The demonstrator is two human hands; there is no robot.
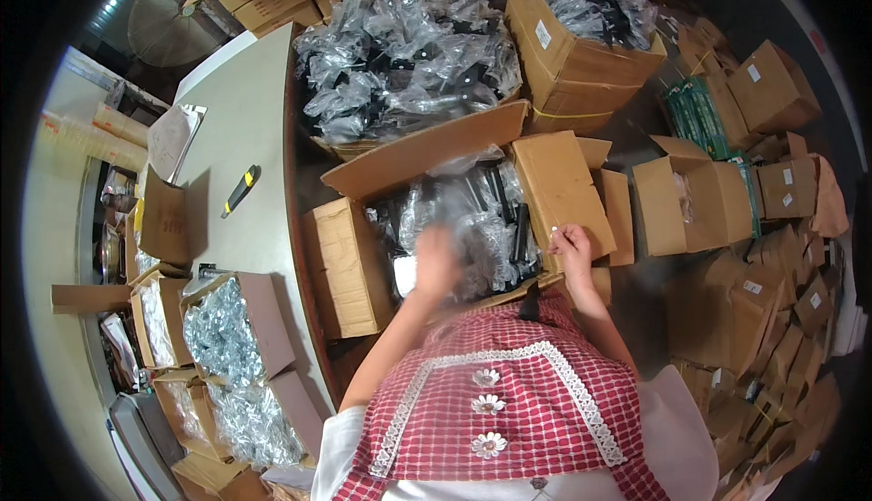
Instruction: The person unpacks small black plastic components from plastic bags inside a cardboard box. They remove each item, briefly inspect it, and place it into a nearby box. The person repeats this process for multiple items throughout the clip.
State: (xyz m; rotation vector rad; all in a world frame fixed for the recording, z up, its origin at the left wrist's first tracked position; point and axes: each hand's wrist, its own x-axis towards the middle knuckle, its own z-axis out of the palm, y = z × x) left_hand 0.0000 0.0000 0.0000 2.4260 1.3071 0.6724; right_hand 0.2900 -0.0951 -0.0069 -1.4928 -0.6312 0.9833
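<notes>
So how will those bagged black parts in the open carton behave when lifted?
The bagged black parts look straight-edged, so they are probably stiff. Their crinkled clear plastic looks loose and shiny, so it may feel floppy and slip. They lie crowded together, so one could snag its neighbours.

Into the open packing carton [348,274], a hand could enter from above, but the left hand [439,265] occupies its middle. At the carton's far side, the far flap [431,151] stands as a barrier, and behind it rises the heap of plastic-wrapped parts [409,60]. A tall carton [568,74] obstructs its far right. Left of the carton, a hand could pass over the grey tabletop [241,256], beside the utility knife [241,192].
</notes>
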